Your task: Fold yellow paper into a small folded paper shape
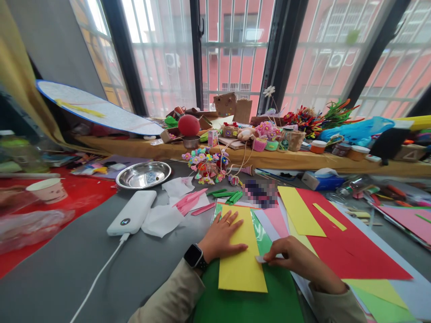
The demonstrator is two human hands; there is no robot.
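My left hand (225, 236) lies flat on a yellow paper strip (243, 277), its fingers spread and pointing away from me. A dark smartwatch (194, 256) is on that wrist. Beneath the strip is a green board or sheet (279, 291). My right hand (292, 256) is closed in a pinch on a small pale flat piece (260, 259), whose tip touches the strip's right edge; whether it is a blade or a scrap cannot be made out. Beyond my left hand lie green folded paper pieces (234, 197) and pink paper (191, 202).
On the right are red paper (363, 255), a second yellow strip (301, 211) and a thin yellow strip (329, 216). Left stand a white power bank (133, 213) with a cable, a metal dish (143, 175) and a paper cup (49, 190). Crafts crowd the window ledge (151, 148).
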